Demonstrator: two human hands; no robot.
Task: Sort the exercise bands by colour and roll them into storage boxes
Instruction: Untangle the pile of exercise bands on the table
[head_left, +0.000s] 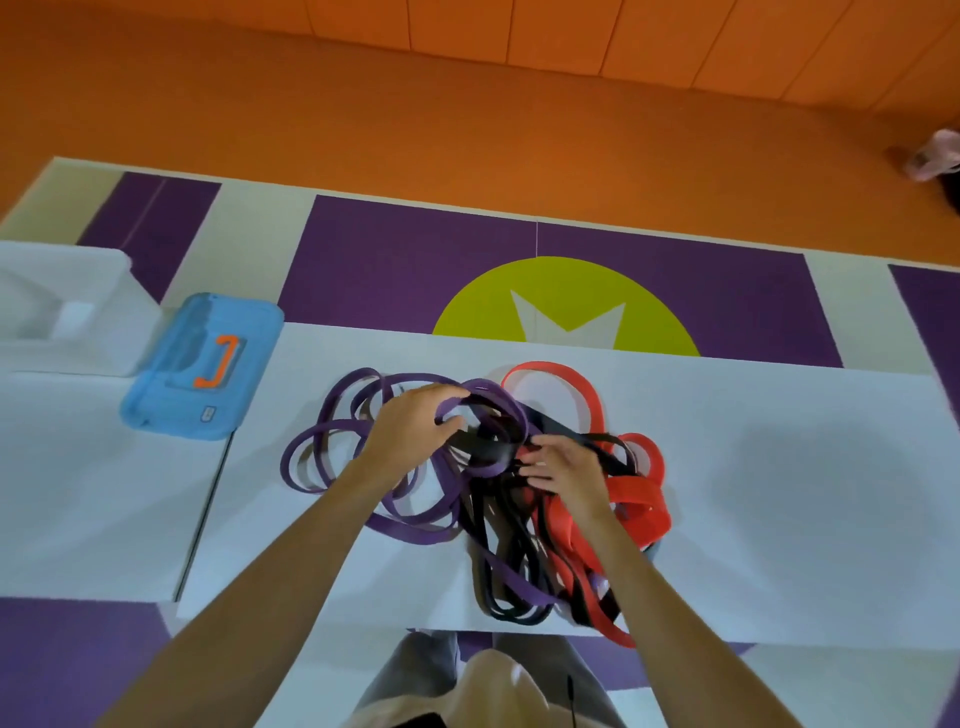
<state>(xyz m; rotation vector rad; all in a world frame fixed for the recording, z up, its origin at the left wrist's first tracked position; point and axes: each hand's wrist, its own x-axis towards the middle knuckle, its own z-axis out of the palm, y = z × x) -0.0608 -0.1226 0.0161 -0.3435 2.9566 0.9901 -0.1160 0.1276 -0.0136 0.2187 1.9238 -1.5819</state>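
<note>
A tangled heap of exercise bands lies on the white table (779, 467). Purple bands (311, 441) spread to the left, black bands (498, 561) run through the middle and red bands (639, 499) lie to the right. My left hand (410, 426) grips a loop of purple band at the top of the heap. Just right of it, my right hand (566, 473) has its fingers curled into the black and red bands at the heap's centre. A blue storage box (202, 369) with an orange handle sits at the left, lid on.
A white box (67, 312) stands at the far left beside the blue one. A dark gap (208, 509) splits the table into two parts. Beyond the table is a purple, yellow-green and orange floor. A person's foot (935, 156) shows at the far right edge.
</note>
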